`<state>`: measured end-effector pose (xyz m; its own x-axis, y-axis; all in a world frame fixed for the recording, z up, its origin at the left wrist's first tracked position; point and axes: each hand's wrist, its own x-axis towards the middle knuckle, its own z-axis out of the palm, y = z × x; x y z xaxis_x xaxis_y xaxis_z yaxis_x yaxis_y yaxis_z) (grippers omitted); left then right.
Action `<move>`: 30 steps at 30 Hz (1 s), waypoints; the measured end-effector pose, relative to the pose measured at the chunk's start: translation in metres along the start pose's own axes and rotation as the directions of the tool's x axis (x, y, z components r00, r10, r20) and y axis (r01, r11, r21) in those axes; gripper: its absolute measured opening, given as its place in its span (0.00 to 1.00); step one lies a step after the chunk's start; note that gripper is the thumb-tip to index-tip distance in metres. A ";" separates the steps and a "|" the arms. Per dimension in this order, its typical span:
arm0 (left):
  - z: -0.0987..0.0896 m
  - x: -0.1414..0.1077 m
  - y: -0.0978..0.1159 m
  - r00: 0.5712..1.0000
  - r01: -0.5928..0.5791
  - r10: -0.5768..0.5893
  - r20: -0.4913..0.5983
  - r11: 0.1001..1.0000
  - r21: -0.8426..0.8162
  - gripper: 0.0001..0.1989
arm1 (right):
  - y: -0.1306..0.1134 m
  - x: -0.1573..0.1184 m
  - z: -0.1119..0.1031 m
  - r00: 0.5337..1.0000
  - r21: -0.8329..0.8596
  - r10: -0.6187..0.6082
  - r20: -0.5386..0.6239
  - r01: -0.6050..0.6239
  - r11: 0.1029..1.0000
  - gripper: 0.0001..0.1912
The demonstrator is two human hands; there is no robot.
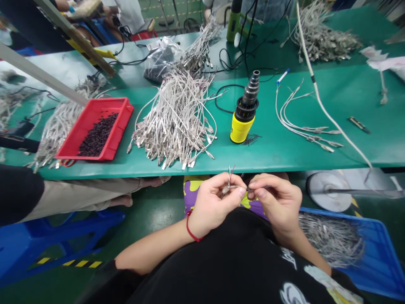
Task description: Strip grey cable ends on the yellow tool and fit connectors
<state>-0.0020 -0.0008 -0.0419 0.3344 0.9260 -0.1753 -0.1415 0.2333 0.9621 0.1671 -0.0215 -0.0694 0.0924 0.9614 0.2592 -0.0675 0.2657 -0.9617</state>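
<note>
Both of my hands are held over my lap, just in front of the table edge, fingertips almost meeting. Between my left hand's (218, 202) thumb and fingers is a thin cable (229, 179), its split wire ends, one of them red, sticking up. My right hand (276, 200) is closed in a pinch on a small dark piece (249, 188) at the wire's end; it looks like a short black tube, though the fingers mostly cover it. Straight ahead on the table lies a large heap of grey-white cables (177, 122) with metal plugs.
A yellow heat gun (242, 126) stands nozzle up. Left, a red bin (125, 109) holds short black tubes (98, 137). Several loose cables (316, 131) and a pen (283, 76) lie right. A blue crate (376, 240) of cables is beside me; a person's leg (79, 194) is at left.
</note>
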 end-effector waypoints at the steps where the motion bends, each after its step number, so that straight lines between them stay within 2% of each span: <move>1: 0.000 0.000 0.000 1.000 0.002 -0.002 -0.003 1.000 -0.011 0.06 | 0.000 0.000 0.000 1.000 -0.008 -0.009 -0.010 0.009 1.000 0.07; 6: 0.001 0.000 0.001 1.000 0.012 -0.012 0.002 0.997 -0.076 0.07 | 0.002 -0.001 0.001 0.997 -0.021 -0.067 -0.047 0.066 0.998 0.06; 14: -0.001 0.001 -0.001 1.000 0.000 0.003 0.022 0.990 -0.138 0.05 | 0.004 0.002 0.000 0.987 -0.022 -0.161 -0.012 0.161 0.987 0.09; 30: -0.001 0.000 0.002 1.000 -0.001 0.005 0.030 0.990 -0.139 0.04 | 0.006 0.003 -0.003 0.965 -0.061 -0.262 0.035 0.263 0.963 0.14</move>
<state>-0.0029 0.0002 -0.0400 0.3619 0.9176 -0.1642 -0.2699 0.2718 0.9237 0.1698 -0.0173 -0.0750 0.0724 0.8603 0.5046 0.0197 0.5046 -0.8631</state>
